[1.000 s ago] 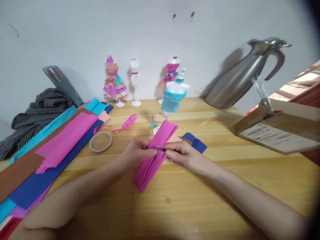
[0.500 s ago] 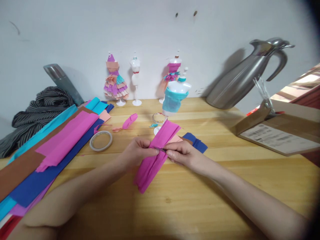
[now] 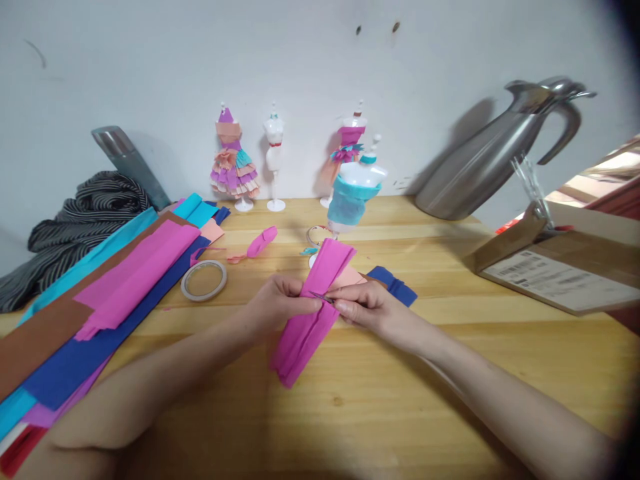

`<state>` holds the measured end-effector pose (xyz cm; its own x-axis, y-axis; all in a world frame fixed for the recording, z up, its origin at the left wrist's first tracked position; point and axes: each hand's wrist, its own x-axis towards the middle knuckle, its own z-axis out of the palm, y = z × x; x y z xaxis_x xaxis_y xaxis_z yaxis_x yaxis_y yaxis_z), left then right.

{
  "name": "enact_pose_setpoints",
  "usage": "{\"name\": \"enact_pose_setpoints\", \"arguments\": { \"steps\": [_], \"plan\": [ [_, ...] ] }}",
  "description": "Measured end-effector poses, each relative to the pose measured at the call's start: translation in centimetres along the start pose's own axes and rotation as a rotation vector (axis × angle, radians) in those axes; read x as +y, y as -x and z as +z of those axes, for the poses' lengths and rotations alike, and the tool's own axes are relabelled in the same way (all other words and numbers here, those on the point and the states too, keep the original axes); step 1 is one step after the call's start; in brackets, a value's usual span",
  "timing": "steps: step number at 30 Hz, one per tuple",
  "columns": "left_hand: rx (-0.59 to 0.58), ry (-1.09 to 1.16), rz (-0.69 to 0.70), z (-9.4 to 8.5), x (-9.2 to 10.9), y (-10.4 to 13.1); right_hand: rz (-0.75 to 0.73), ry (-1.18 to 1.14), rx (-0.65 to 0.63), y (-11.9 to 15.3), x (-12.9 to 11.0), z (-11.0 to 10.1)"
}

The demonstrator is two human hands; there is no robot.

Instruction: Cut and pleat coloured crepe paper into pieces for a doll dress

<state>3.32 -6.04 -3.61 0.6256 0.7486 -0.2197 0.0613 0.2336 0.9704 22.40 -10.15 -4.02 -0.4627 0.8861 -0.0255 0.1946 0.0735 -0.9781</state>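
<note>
A folded strip of magenta crepe paper point(image 3: 305, 340) is held up slantwise over the table between my hands. My left hand point(image 3: 280, 300) is closed in a pinch on its left edge near the middle, thumb on top. Between the thumb and fingers of my right hand point(image 3: 367, 307) is a small, thin, dark pointed tool point(image 3: 323, 296), lying across the paper's middle. Its exact kind is too small to make out. Peach paper point(image 3: 350, 276) and a folded dark blue piece point(image 3: 393, 285) lie behind my right hand. Beyond the strip stands a mini mannequin point(image 3: 355, 197) wrapped in turquoise paper.
On the left lie stacked crepe paper sheets point(image 3: 55, 327), a tape roll point(image 3: 203, 281), striped cloth point(image 3: 90, 207) and a leaning bottle point(image 3: 133, 167). Small dressed mannequins point(image 3: 233, 160) line the wall. A steel jug point(image 3: 480, 157) and an open cardboard box point(image 3: 565, 267) occupy the right.
The view has shifted slightly. The dark tool's tip shows a little more above the paper, and the strip's upper end has tilted slightly left. Both hands keep their pinch.
</note>
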Motion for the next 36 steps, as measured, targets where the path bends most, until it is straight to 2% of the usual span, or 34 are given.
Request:
{"name": "enact_pose_setpoints", "arguments": {
  "steps": [3,7,11,15,22,36],
  "plan": [
    [-0.021,0.001,-0.001,0.0,0.1,0.0,0.011,0.016,0.013,-0.1,0.0,0.0],
    [-0.049,0.015,-0.069,-0.3,0.3,0.0,-0.007,0.017,0.047,-0.1,0.1,-0.3],
    [0.031,-0.006,-0.055,-0.5,0.0,-0.1,-0.034,0.003,0.078,-0.1,0.1,-0.5],
    [0.106,-0.002,0.024,-0.5,-0.3,-0.1,0.024,-0.062,0.081,0.0,0.1,-0.5],
    [0.102,-0.026,0.031,-0.2,-0.5,0.0,0.093,-0.122,0.035,0.1,0.5,-0.2],
    [0.108,-0.052,-0.006,0.3,-0.8,0.1,0.065,-0.049,0.047,-0.1,0.2,0.4]
  ]
}}
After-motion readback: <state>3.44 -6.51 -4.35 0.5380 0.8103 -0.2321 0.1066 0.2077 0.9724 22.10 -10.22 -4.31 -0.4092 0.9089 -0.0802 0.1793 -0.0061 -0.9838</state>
